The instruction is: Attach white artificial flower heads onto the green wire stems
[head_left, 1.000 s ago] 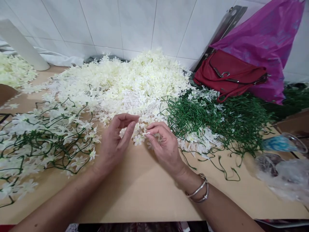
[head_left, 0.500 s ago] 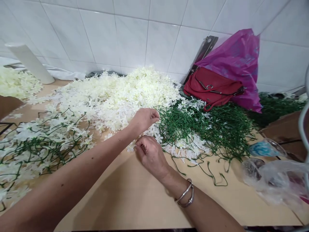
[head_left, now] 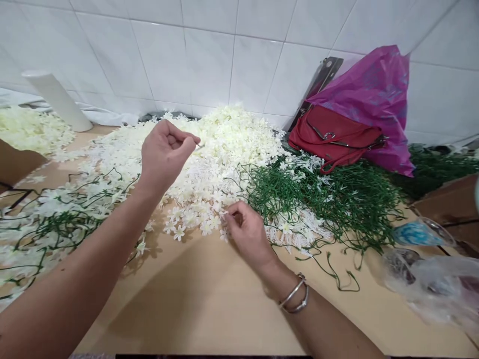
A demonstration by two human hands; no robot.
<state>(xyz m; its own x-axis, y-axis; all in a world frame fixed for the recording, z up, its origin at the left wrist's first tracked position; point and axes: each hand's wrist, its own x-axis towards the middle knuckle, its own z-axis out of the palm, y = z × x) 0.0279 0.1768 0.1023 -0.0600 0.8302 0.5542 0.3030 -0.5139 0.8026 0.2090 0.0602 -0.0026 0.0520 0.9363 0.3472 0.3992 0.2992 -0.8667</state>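
Observation:
Above the pale flower pile, my left hand is closed in a pinch on a thin stem whose tip shows past the fingertips. My right hand is low over the table, thumb and forefinger pinched at the edge of some loose white flowers; what lies between its fingertips is too small to make out. Right of it is a tangled heap of green stems. At the left, white flowers with green stems lie spread out, partly behind my left forearm.
A red handbag and a purple plastic bag lean at the tiled wall. A white roll stands at the back left. Clear plastic bags and a blue-patterned item lie at the right; a cardboard box is behind them.
My left hand has moved left and up from the green stems, with a thin stem now showing at its fingertips. My right hand has shifted slightly right. A flower now shows below my left forearm.

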